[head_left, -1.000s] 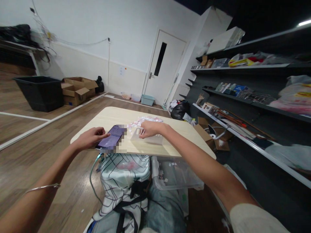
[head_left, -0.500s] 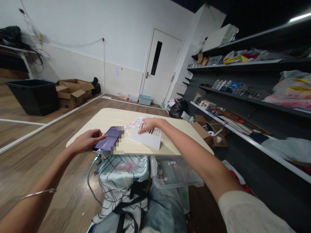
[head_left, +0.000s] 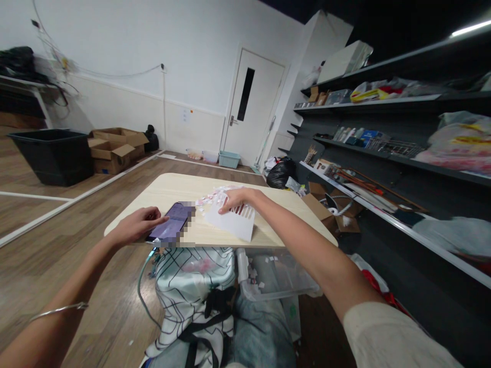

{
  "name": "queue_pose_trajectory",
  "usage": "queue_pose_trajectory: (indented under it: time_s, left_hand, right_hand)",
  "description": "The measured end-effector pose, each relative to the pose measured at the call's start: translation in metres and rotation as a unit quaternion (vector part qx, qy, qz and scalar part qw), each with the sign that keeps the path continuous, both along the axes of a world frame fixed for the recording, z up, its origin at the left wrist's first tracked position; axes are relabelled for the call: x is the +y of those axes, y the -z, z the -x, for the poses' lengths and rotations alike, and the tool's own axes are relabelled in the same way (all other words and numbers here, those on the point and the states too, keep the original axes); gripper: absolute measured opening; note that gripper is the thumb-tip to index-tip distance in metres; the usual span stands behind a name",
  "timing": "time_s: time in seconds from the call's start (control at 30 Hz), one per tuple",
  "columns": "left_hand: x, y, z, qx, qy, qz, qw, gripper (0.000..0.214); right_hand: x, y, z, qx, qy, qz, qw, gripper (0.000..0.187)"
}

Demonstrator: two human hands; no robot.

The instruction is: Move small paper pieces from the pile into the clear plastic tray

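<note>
On the pale wooden table, my left hand (head_left: 140, 224) rests at the edge of a phone (head_left: 172, 221). One finger stretches onto its lit screen, while the others are loosely curled and hold nothing. Part of the phone is covered by blurred squares. My right hand (head_left: 235, 198) grips a white card (head_left: 233, 224) by its upper side, thumb in front and fingers behind. The card stands tilted and has a row of brown and beige strips or slots near its top; my hand partly hides them. Small pinkish-white pieces (head_left: 210, 198) lie scattered beside and behind the card.
Below the table (head_left: 153, 190) are a clear plastic bin (head_left: 280, 281) with small scraps and a patterned bag (head_left: 192, 281) on my lap. A cable (head_left: 141, 286) hangs at the phone. Loaded shelves (head_left: 383, 153) line the right; a black tub (head_left: 53, 158) and cardboard boxes (head_left: 115, 148) stand left.
The view has shifted very slightly, so the table sits a little lower. My left finger remains on the phone and my right hand keeps its grip on the card.
</note>
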State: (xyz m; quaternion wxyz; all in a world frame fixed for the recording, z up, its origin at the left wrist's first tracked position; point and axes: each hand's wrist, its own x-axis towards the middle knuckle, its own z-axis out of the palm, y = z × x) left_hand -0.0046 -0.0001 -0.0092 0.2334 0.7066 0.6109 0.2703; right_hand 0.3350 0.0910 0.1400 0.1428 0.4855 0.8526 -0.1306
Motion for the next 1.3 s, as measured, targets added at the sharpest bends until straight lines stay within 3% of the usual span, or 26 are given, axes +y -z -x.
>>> queue_pose_trajectory:
  time_s: [0.27,0.57,0.73,1.3]
  left_hand:
    - [-0.003,-0.005,-0.002,0.012,-0.009,0.009,1.0,0.078]
    - [-0.004,-0.005,-0.004,0.011,-0.008,0.008,1.0,0.079]
    - [-0.003,-0.003,-0.002,0.008,-0.005,0.002,1.0,0.076]
    - [-0.002,-0.003,-0.003,0.01,-0.01,0.005,1.0,0.077]
  right_hand:
    - [-0.011,-0.004,0.016,0.0,-0.06,-0.017,0.998,0.058]
    - [-0.029,-0.006,0.022,0.001,-0.143,0.023,0.989,0.035]
    - [-0.035,-0.006,0.026,-0.006,-0.151,0.012,0.988,0.039]
    - [-0.047,-0.002,0.025,0.02,-0.159,0.045,0.986,0.022]
